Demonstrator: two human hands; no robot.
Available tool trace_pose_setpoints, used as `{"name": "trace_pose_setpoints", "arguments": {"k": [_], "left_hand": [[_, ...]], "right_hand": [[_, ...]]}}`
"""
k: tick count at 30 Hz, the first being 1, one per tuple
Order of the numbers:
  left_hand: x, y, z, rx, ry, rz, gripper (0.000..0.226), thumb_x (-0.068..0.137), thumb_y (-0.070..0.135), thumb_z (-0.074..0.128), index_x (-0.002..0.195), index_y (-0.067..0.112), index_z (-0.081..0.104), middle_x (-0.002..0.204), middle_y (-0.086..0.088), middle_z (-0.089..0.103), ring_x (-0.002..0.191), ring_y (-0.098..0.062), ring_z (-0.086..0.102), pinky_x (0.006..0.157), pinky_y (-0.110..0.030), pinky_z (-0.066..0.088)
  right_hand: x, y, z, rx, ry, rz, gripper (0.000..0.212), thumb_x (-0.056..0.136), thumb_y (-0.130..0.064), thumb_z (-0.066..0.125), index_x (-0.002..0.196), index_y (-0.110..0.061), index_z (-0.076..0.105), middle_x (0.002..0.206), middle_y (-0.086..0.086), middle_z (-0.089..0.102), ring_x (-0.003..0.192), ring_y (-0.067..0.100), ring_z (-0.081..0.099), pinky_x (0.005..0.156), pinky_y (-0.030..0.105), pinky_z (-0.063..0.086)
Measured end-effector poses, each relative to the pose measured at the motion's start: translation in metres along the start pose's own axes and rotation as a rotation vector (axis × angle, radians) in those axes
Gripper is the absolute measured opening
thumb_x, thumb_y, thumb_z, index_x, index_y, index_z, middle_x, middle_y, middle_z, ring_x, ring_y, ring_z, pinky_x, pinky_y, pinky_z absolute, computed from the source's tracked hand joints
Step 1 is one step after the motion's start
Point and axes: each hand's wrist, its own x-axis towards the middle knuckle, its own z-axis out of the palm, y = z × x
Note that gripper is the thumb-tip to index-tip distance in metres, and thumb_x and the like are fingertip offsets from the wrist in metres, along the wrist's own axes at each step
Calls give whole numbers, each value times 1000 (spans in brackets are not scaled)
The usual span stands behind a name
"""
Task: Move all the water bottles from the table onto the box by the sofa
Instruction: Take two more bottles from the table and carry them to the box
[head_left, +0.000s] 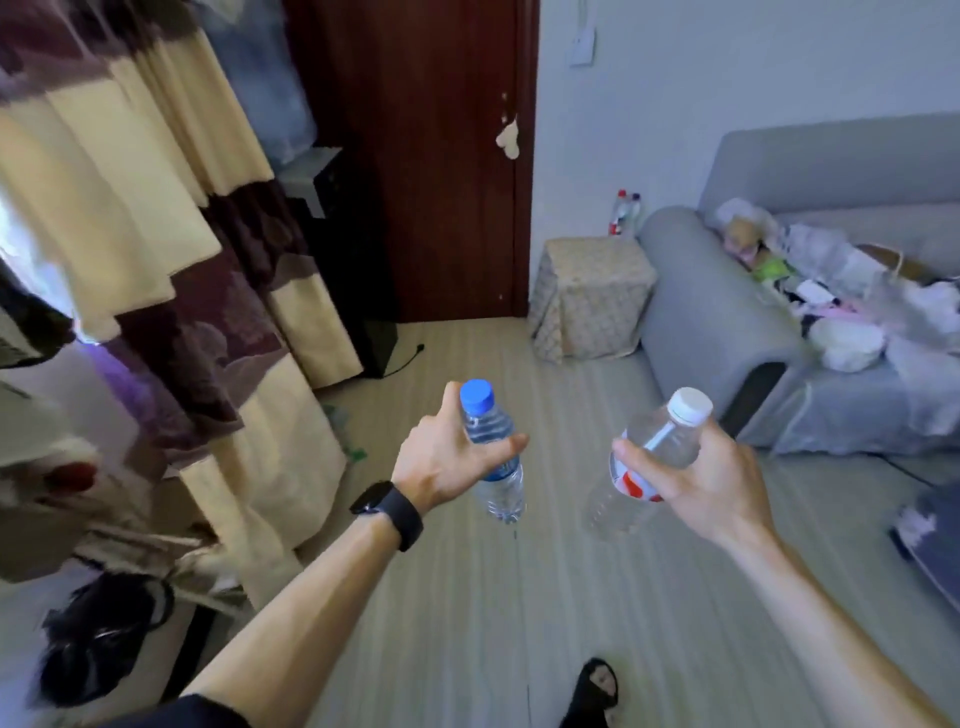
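My left hand (447, 457) grips a clear water bottle with a blue cap (493, 447) around its upper body, cap pointing up. My right hand (701, 478) holds a second clear bottle with a white cap and a red-and-white label (660, 441), tilted to the right. Both are carried in the air over the floor. Ahead stands the box (592, 291), draped in a beige patterned cloth, right beside the grey sofa's (706, 312) armrest. Two bottles (623, 213) stand behind the box near the wall. The table is out of sight.
A dark wooden door (436, 156) is behind the box. Patterned curtains (171, 234) hang on the left, with a black speaker (358, 291) next to them. Bags and clothes (841, 301) cover the sofa seat. My foot in a black sandal (595, 691) is on the striped floor.
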Motion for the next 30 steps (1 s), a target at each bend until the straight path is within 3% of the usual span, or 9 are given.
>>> {"name": "trace_pose_setpoints", "arguments": {"k": [9, 14, 19, 22, 30], "left_hand": [[178, 99, 41, 30, 43, 11, 74, 65, 84, 63, 107, 29, 37, 91, 4, 69, 82, -20, 68, 78, -46, 58], [265, 123, 56, -10, 31, -9, 76, 62, 86, 61, 111, 33, 39, 94, 6, 70, 87, -18, 68, 82, -45, 58], [360, 135, 75, 77, 10, 18, 72, 67, 85, 60, 107, 30, 36, 87, 4, 67, 79, -20, 66, 75, -46, 58], [427, 144, 81, 89, 0, 36, 70, 69, 84, 61, 107, 30, 37, 85, 2, 67, 78, -20, 66, 74, -46, 58], [609, 184, 104, 77, -49, 95, 68, 74, 80, 62, 107, 28, 35, 84, 1, 67, 78, -25, 65, 76, -47, 56]], "right_hand": [[207, 35, -39, 30, -2, -6, 82, 53, -88, 55, 100, -21, 64, 85, -5, 70, 92, 27, 64, 77, 34, 49], [305, 45, -40, 48, 29, -20, 81, 56, -91, 53, 100, -24, 58, 87, -4, 70, 92, 29, 65, 81, 40, 53], [404, 51, -27, -6, 17, -36, 89, 55, -93, 50, 108, -23, 45, 95, 8, 68, 98, 39, 63, 80, 42, 51], [465, 45, -20, -66, 9, -58, 85, 59, -92, 56, 106, -23, 42, 90, 8, 64, 98, 41, 63, 74, 39, 47], [624, 59, -12, -130, 123, -59, 85, 59, -92, 51, 108, -23, 59, 93, 3, 69, 95, 34, 65, 77, 43, 54]]}}
